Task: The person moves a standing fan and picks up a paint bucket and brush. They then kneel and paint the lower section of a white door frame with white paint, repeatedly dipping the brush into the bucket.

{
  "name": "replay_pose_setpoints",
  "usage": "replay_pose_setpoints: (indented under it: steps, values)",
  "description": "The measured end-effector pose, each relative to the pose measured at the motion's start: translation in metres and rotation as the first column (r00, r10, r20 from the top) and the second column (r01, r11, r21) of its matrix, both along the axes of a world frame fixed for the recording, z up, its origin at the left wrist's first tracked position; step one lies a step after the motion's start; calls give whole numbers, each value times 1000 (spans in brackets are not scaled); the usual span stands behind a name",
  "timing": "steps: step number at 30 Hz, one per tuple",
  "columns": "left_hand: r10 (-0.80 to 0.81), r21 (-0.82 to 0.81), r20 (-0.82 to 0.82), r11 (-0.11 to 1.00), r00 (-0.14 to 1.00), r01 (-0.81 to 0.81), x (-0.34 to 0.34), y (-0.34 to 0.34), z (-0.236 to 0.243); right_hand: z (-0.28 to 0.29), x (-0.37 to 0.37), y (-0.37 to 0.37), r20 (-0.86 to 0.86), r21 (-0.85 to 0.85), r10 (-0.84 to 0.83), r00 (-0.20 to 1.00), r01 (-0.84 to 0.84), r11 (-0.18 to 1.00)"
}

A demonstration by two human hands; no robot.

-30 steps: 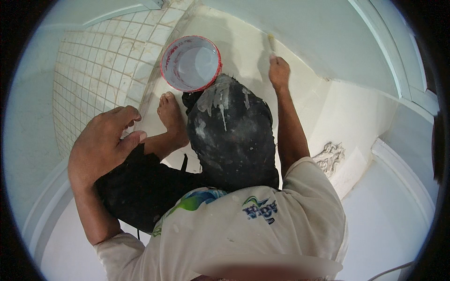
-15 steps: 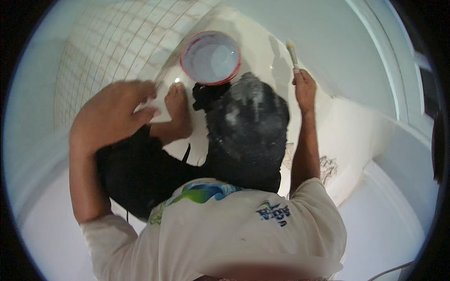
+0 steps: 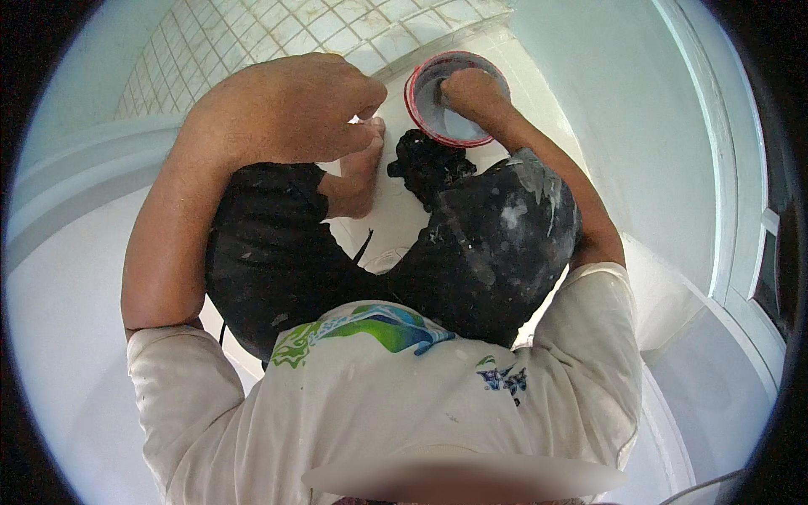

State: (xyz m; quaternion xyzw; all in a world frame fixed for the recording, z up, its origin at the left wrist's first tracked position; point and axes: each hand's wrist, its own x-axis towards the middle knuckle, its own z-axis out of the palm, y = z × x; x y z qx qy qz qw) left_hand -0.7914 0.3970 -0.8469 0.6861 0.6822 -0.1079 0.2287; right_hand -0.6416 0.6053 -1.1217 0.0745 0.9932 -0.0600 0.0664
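Note:
My right hand [image 3: 478, 94] reaches down inside a red-rimmed bucket [image 3: 412, 103] of pale, whitish paint. Its fingers are closed round a paintbrush, which is mostly hidden by the hand and the bucket now but showed plainly half a second ago. Above my left knee hovers my left hand [image 3: 282, 109], palm down, with thumb and fingers apart and nothing visible between them. My bare left foot [image 3: 360, 172] rests on the floor below that hand, left of the bucket.
A black crumpled thing [image 3: 429, 164] lies against the near side of the bucket. Pale walls [image 3: 640, 118] rise close on the right. Small square tiles [image 3: 337, 25] cover the far left surface. My paint-smeared black trousers [image 3: 505, 244] fill the near middle.
My right hand has left the wall edge at right and gone into the bucket with the paintbrush. My left hand has come higher, and the view has shifted.

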Motion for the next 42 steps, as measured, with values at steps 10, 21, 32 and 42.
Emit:
replay_pose_setpoints:
  steps: [10, 21, 32, 42]
  values:
    - [-10, -50, 4, 999, 1000, 10, -22, -10, 4, 52, 28, -13, -26, -71, -188, 982, 185, 980]
    - [52, -32, 59, 998, 997, -50, -14, 2, 18, 48, 149, 1, 291, -878, -656, 697, 467, 106]
    - [126, -105, 98, 988, 987, -115, 30, 40, 12, -48, 214, -8, 8, -999, -868, 497, -26, -24]
    - [172, -113, 107, 981, 979, -160, 55, 61, 6, -103, 238, 94, 355, -921, -934, -39, 159, -356]
